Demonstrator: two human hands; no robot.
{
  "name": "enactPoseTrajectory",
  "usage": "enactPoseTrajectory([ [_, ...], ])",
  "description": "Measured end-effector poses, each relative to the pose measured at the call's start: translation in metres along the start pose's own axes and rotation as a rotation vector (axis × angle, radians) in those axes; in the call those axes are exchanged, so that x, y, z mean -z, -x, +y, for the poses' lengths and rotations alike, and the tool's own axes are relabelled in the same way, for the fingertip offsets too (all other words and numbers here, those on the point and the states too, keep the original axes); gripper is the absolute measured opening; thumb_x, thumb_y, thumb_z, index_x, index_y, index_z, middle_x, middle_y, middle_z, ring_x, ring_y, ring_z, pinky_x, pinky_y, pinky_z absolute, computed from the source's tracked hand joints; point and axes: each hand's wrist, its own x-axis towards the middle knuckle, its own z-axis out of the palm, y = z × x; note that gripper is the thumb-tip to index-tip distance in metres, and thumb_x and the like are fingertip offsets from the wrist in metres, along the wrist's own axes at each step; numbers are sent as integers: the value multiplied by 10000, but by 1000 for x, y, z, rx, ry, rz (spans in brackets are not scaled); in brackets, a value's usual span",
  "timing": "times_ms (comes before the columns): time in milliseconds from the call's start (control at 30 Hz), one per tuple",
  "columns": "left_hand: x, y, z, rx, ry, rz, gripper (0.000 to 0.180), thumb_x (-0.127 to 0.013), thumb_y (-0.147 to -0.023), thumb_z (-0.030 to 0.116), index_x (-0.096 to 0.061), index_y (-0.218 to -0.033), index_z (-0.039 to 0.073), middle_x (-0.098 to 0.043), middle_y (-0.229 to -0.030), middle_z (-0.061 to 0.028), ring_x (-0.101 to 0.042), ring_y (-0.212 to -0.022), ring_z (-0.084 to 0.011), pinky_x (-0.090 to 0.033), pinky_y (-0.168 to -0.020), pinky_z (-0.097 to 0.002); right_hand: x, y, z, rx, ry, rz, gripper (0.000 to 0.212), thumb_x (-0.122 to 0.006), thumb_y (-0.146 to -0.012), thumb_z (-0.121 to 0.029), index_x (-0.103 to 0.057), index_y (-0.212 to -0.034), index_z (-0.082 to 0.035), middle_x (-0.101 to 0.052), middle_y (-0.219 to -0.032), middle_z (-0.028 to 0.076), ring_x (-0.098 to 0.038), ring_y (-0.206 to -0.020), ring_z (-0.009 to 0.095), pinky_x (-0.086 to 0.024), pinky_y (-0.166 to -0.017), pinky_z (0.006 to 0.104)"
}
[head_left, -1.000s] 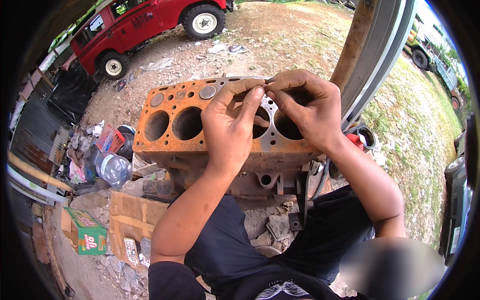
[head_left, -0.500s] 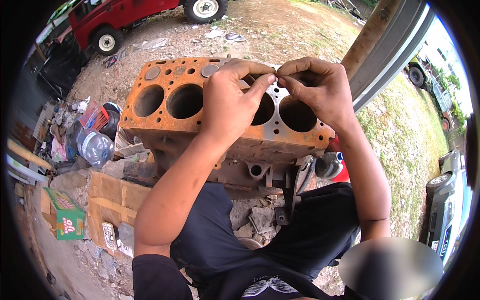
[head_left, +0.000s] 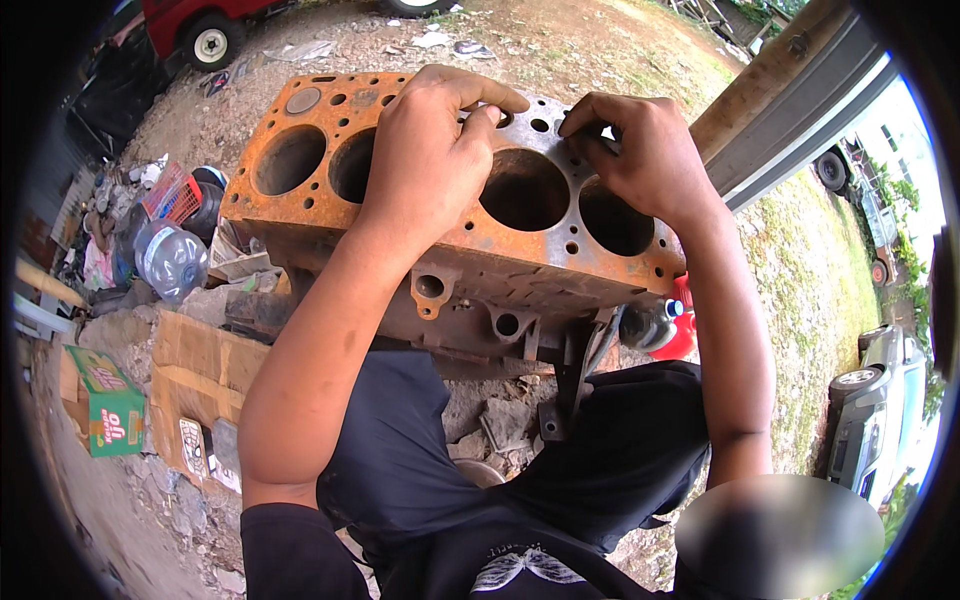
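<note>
A rusty orange engine block (head_left: 555, 245) with several cylinder bores stands before me, its top face scraped to bare grey metal toward the right. Over its far edge is my left hand (head_left: 430, 140), index finger stretched out and thumb a little apart from its tip; I see nothing between them. My right hand (head_left: 645, 155) is at the grey strip beside the rightmost bore, thumb and index pinched close to the surface. Whatever may be between those fingertips is too small or hidden to make out. My left hand and wrist partly cover the second bore.
A wooden post (head_left: 770, 75) rises just beyond my right hand. A metal bracket (head_left: 570, 375) juts from the block between my knees. Cardboard (head_left: 195, 365), a green box (head_left: 115, 420) and a large clear bottle (head_left: 172, 260) lie at left; a red container (head_left: 677, 338) stands right of the block.
My hands, which met fingertip to fingertip over the block, have parted: the left moved left, the right down to the grey surface. The whole view has shifted a little.
</note>
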Motion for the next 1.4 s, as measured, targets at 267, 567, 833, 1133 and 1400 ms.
enactPoseTrajectory([
  [267, 0, 1, 4, 144, 137, -88, 263, -615, -1044, 17, -839, -1179, 45, -774, -1173, -112, -724, -1100, -236, -540, -1019, -364, -1, 3, -1, -62, 31, -23, 160, -807, -917, -27, -839, -1068, -65, -847, -993, 111, -837, -936, 260, -650, -867, 374],
  [567, -4, 3, 2, 140, 111, -97, 304, -562, -1059, -8, -837, -1181, 32, -785, -1164, -116, -730, -1103, -223, -534, -1032, -359, -3, 2, 2, -105, -89, -11, 135, -801, -922, -74, -853, -1047, -74, -838, -946, 151, -823, -907, 344, -644, -877, 428],
  [833, -3, 4, 12, 220, 106, -101, 324, -541, -1077, -19, -837, -1196, 40, -783, -1146, -86, -715, -1007, -161, -552, -954, -336, -4, 0, -3, -135, -79, -3, 141, -783, -922, -70, -858, -1039, -96, -841, -965, 150, -823, -963, 340, -633, -920, 446],
  [1133, -15, 4, -1, -52, -35, 27, 323, -537, -1087, -16, -831, -1208, 45, -771, -1070, -66, -711, -858, -142, -554, -824, -307, -1, -2, -3, -156, -85, -51, 162, -793, -917, -13, -843, -1059, -71, -849, -970, 100, -832, -930, 248, -632, -872, 383],
  [1400, -9, 2, 15, 170, 79, -72, 414, -539, -911, -81, -866, -1121, 61, -769, -893, -166, -737, -764, -280, -606, -772, -437, -3, 5, -7, -193, -86, -18, 129, -802, -939, -35, -839, -1058, -66, -849, -971, 107, -837, -946, 254, -632, -877, 388],
])
